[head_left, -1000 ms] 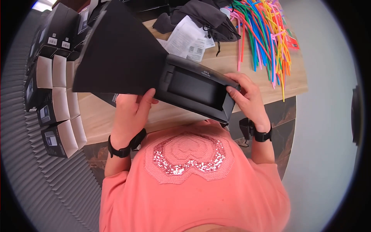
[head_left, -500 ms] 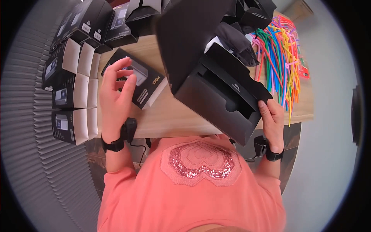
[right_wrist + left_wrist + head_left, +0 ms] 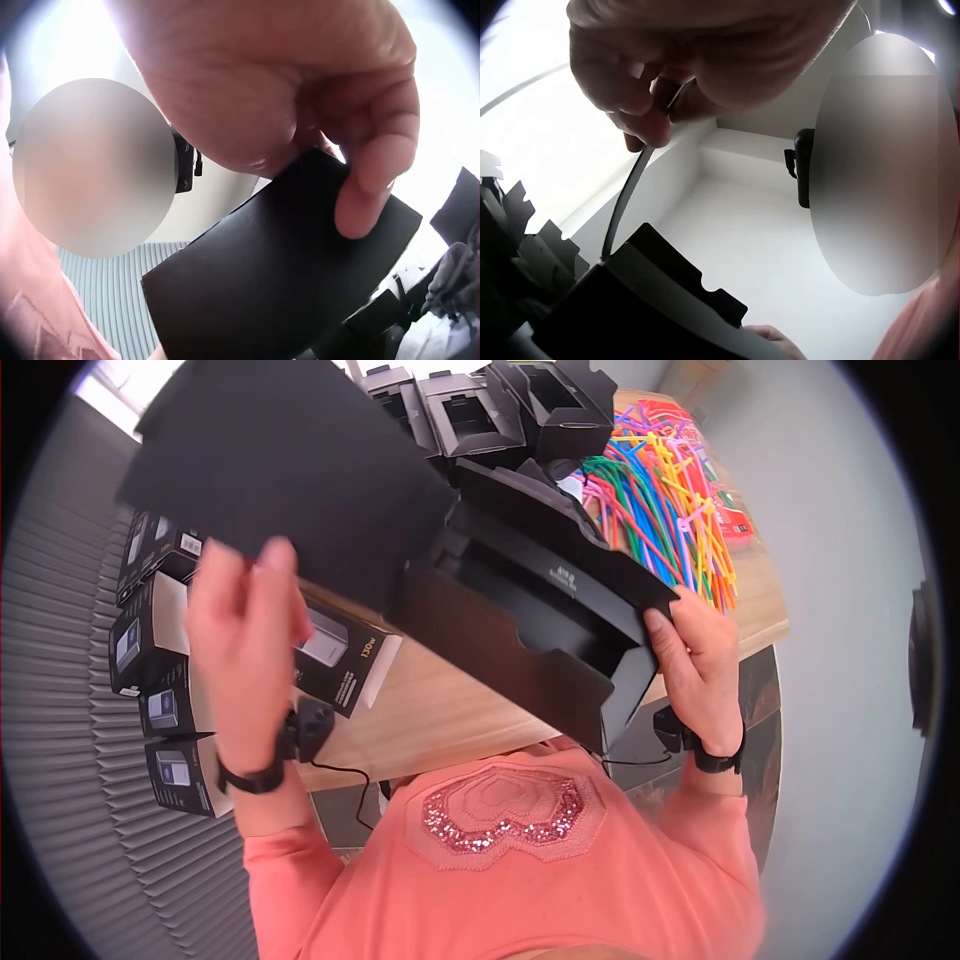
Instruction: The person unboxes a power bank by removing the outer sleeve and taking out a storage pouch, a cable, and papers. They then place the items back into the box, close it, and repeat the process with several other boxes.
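A black cardboard box (image 3: 490, 665) is held tilted above the table, its top open with flaps raised and a dark insert inside. Its wide lid (image 3: 300, 480) swings up to the left. My left hand (image 3: 245, 650) is at the lid's lower edge; in the left wrist view its fingers pinch the thin lid (image 3: 622, 199). At the opposite end, my right hand (image 3: 705, 665) grips the box corner, thumb on the near side. The right wrist view shows fingers curled over the box's end wall (image 3: 262, 262).
A box marked 130W (image 3: 345, 660) lies on the table (image 3: 450, 705) behind my left hand. More boxes (image 3: 185, 775) are stacked at the left. Several open black boxes (image 3: 470, 420) stand at the back, beside a pile of coloured twisty sticks (image 3: 660, 510).
My left hand let go of the box's left end, hung open over the 130W box, then took the lid's edge. The box has turned, its flaps now raised; my right hand kept its end.
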{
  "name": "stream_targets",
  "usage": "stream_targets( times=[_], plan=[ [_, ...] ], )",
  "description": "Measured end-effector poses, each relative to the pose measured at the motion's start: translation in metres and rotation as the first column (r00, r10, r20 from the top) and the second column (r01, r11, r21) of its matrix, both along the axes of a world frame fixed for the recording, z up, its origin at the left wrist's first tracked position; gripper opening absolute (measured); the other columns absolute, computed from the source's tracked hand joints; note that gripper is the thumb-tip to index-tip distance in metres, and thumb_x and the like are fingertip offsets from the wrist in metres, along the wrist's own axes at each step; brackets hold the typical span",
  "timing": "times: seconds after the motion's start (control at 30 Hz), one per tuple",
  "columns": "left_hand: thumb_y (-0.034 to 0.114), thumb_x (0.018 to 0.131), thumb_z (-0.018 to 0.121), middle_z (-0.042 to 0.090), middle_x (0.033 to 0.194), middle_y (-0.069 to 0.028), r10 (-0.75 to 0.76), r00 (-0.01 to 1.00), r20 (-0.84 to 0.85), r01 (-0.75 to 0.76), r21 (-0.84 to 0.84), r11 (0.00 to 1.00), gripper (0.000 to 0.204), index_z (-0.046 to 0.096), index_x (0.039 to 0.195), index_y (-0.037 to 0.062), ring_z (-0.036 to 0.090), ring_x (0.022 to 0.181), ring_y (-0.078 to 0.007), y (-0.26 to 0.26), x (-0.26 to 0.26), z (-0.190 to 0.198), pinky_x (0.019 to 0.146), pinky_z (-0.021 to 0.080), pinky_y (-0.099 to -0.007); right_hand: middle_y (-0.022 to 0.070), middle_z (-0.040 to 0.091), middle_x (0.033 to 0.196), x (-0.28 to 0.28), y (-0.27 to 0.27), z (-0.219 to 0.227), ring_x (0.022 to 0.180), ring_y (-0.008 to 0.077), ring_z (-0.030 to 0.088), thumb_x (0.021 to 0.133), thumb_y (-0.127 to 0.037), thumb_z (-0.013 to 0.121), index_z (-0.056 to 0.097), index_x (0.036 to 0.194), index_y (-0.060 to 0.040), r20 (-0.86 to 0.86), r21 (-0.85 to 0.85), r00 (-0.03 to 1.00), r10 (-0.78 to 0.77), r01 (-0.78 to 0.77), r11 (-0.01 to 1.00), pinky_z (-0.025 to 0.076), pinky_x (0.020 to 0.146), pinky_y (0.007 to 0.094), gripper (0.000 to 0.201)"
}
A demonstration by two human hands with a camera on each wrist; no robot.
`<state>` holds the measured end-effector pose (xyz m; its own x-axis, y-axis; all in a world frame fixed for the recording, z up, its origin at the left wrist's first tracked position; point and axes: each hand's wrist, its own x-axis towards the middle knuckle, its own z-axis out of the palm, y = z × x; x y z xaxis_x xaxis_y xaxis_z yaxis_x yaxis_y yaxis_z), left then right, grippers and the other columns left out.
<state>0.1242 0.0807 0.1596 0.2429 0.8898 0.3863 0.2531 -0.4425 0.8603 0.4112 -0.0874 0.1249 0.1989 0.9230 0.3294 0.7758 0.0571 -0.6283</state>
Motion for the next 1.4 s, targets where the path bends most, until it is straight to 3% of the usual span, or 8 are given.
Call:
stream_targets(
  times=[0.1,0.3,0.37,0.6,0.7,1.27,1.33,1.4],
  plan=[
    [0.022,0.101,0.056,0.062,0.062,-0.0066,-0.098,0.991,0.089,0.101,-0.024,0.995,0.023,0.052,0.087,0.0042,0.058,0.052,-0.0103,0.035,0.036,0.031,0.05,0.043,-0.0218,0.0112,0.046,0.066,-0.001,0.012,0.005,0.052,0.0234,0.052,0.095,-0.004,0.06,0.048,0.074,0.0018,-0.097,0.08,0.989,-0.115,0.123,0.989,0.039,0.049,0.0344,0.025],
    [0.018,0.099,0.054,0.062,0.118,-0.016,-0.394,0.919,0.018,0.394,-0.094,0.914,0.041,0.053,0.134,-0.0043,0.064,0.1,-0.0239,0.131,0.104,0.076,0.074,0.056,-0.0287,0.0119,0.049,0.059,0.007,0.083,0.014,0.048,0.022,0.058,0.098,-0.012,0.055,0.048,0.073,0.0029,-0.279,0.116,0.947,-0.157,0.196,0.974,0.043,0.048,0.0342,0.03],
    [0.025,0.099,0.053,0.064,0.112,-0.0153,-0.421,0.906,-0.04,0.419,-0.053,0.907,0.047,0.051,0.132,-0.0091,0.064,0.096,-0.0213,0.154,0.124,0.072,0.07,0.054,-0.028,0.0142,0.051,0.058,0.021,0.115,0.009,0.049,0.0255,0.059,0.098,-0.015,0.054,0.049,0.072,0.0035,-0.265,0.146,0.95,-0.168,0.211,0.966,0.045,0.051,0.0363,0.033],
    [0.022,0.097,0.058,0.065,0.117,-0.0129,-0.296,0.951,-0.092,0.284,-0.124,0.951,0.047,0.05,0.137,-0.0026,0.065,0.095,-0.0187,0.261,0.163,0.004,0.074,0.053,-0.0301,0.0261,0.062,0.071,0.029,0.176,-0.005,0.074,0.0445,0.065,0.093,-0.016,0.051,0.061,0.073,0.0052,0.135,0.277,0.961,-0.24,0.196,0.941,0.052,0.068,0.0488,0.031],
    [0.027,0.098,0.06,0.048,0.139,-0.0208,-0.386,0.92,-0.072,0.374,-0.138,0.917,0.067,0.034,0.145,-0.0138,0.056,0.125,-0.0244,0.278,0.163,-0.008,0.1,0.047,-0.0373,0.0233,0.067,0.078,0.029,0.19,-0.016,0.073,0.0418,0.067,0.092,-0.016,0.054,0.064,0.076,0.0034,0.286,0.327,0.918,-0.275,0.176,0.929,0.056,0.066,0.0477,0.027],
    [0.032,0.099,0.061,0.051,0.137,-0.015,-0.416,0.904,0.098,0.428,-0.214,0.878,0.055,0.046,0.14,-0.002,0.054,0.126,-0.026,0.251,0.12,0.0,0.101,0.047,-0.0361,0.0279,0.068,0.081,0.041,0.226,-0.035,0.08,0.046,0.068,0.092,-0.028,0.056,0.067,0.082,0.0037,0.17,0.027,0.967,-0.19,0.188,0.982,0.056,0.072,0.0511,0.035],
    [0.026,0.096,0.063,0.065,0.112,-0.0094,-0.471,0.848,0.242,0.518,-0.196,0.833,0.048,0.052,0.135,-0.0001,0.064,0.092,-0.0163,0.221,0.103,0.015,0.073,0.052,-0.0287,0.0273,0.069,0.083,0.037,0.219,-0.033,0.082,0.0455,0.068,0.092,-0.03,0.059,0.067,0.084,0.0027,0.255,0.095,0.938,-0.234,0.217,0.972,0.055,0.073,0.0519,0.035],
    [0.031,0.097,0.064,0.065,0.108,-0.0073,-0.455,0.869,0.193,0.491,-0.225,0.842,0.049,0.053,0.134,0.0002,0.064,0.091,-0.0146,0.189,0.08,0.033,0.074,0.05,-0.0266,0.027,0.069,0.083,0.035,0.21,-0.029,0.082,0.0455,0.068,0.092,-0.032,0.061,0.067,0.085,0.0021,0.252,0.087,0.941,-0.227,0.212,0.973,0.055,0.074,0.0528,0.035]
  ],
)
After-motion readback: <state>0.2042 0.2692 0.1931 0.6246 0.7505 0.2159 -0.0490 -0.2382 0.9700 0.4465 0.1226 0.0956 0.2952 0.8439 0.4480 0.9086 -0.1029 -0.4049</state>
